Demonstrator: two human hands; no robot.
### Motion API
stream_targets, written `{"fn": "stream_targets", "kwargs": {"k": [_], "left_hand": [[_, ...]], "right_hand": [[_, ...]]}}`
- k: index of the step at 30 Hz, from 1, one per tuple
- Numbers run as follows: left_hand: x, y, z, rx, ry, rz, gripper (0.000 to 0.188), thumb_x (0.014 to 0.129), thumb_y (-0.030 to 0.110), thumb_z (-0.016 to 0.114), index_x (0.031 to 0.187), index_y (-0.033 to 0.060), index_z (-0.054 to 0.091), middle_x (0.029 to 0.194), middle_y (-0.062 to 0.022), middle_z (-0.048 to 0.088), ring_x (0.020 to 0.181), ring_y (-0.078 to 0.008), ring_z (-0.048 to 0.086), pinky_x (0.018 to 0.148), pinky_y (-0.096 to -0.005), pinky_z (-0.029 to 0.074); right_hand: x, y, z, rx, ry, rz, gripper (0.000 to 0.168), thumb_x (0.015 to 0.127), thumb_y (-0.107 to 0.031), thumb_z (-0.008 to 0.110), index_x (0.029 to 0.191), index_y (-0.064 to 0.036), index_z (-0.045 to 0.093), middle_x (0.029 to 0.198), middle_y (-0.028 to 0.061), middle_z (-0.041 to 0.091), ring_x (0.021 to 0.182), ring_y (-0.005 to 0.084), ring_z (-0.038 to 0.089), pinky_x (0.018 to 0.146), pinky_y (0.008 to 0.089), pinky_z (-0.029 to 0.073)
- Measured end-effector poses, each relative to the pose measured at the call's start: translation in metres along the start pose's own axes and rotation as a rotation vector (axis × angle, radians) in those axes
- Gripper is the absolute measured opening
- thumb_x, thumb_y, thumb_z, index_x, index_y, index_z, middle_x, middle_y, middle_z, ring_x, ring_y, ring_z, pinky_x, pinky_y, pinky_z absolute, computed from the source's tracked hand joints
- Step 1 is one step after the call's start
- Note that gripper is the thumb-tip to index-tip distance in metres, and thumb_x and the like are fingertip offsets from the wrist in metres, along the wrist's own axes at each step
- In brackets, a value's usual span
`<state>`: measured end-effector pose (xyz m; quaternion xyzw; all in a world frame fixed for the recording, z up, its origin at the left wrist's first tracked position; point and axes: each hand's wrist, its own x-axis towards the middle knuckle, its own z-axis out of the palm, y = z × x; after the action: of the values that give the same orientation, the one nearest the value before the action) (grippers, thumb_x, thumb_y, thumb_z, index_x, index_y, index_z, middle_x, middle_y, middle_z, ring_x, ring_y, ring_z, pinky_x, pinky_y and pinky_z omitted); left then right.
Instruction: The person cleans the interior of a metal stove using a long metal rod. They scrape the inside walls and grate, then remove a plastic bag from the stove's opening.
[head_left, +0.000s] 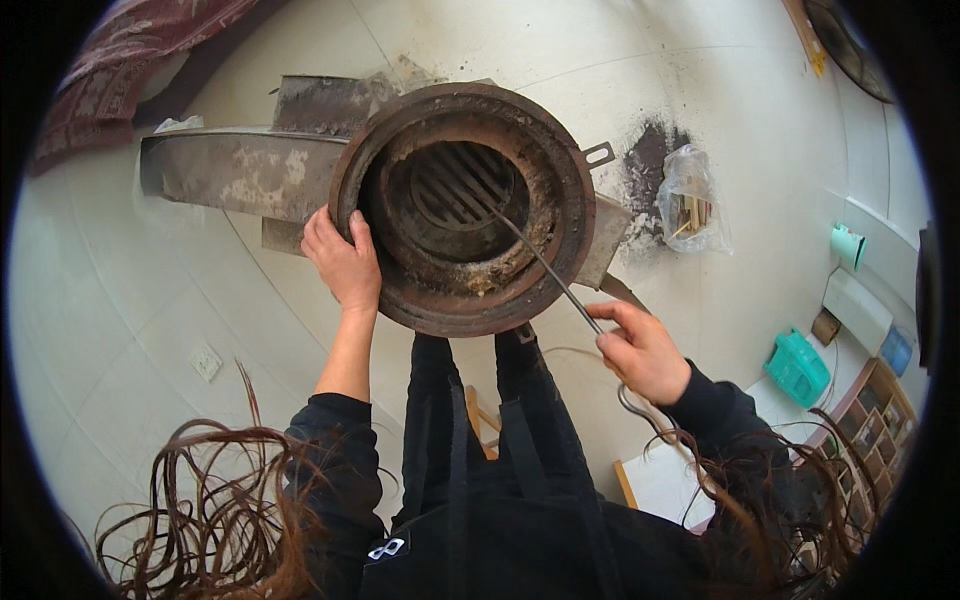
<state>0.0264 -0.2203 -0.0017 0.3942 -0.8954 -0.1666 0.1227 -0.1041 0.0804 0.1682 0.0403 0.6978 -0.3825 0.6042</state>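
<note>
A round, rusty iron stove (480, 319) stands in front of my legs with its top open. Down inside its crusted firepot lies a slotted grate (465, 184). My left hand (345, 259) clasps the stove's left rim, the thumb over the top edge and the fingers around the outside. On the right, my right hand (641, 352) grips a thin metal poker (559, 281) near its looped handle end. The poker slants across the right front rim, and its tip meets the right side of the grate; whether it passes into a slot I cannot tell.
A sheet-metal shelf (240, 169) juts left from the stove. Dark ash (651, 161) is spilled on the tiled floor at right, beside a clear plastic bag (694, 217) of wood sticks. Farther right sits a teal basket (799, 367). Patterned cloth (142, 67) hangs at upper left.
</note>
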Motion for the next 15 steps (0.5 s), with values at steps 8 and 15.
{"fn": "stream_targets", "kwargs": {"k": [8,15], "left_hand": [[0.004,0.005,0.003,-0.026,0.005,0.002,0.043,0.089,0.027,0.058,0.120,-0.0014,0.049,0.118,-0.0160,0.048,0.109,-0.0360,0.043,0.093,-0.0445,0.039],[-0.001,-0.005,-0.004,-0.017,0.025,-0.017,0.041,0.088,0.027,0.060,0.118,-0.0002,0.050,0.118,-0.0149,0.049,0.108,-0.0354,0.044,0.092,-0.0441,0.040]], "right_hand": [[0.038,0.006,-0.007,-0.240,0.097,-0.111,0.032,0.083,-0.004,0.048,0.113,0.005,0.053,0.069,0.0118,0.058,0.061,0.0168,0.054,0.061,0.0312,0.046],[-0.017,-0.033,-0.005,-0.636,0.070,-0.294,0.033,0.086,-0.004,0.049,0.118,0.000,0.053,0.058,0.0136,0.054,0.051,0.0255,0.054,0.054,0.0366,0.044]]}}
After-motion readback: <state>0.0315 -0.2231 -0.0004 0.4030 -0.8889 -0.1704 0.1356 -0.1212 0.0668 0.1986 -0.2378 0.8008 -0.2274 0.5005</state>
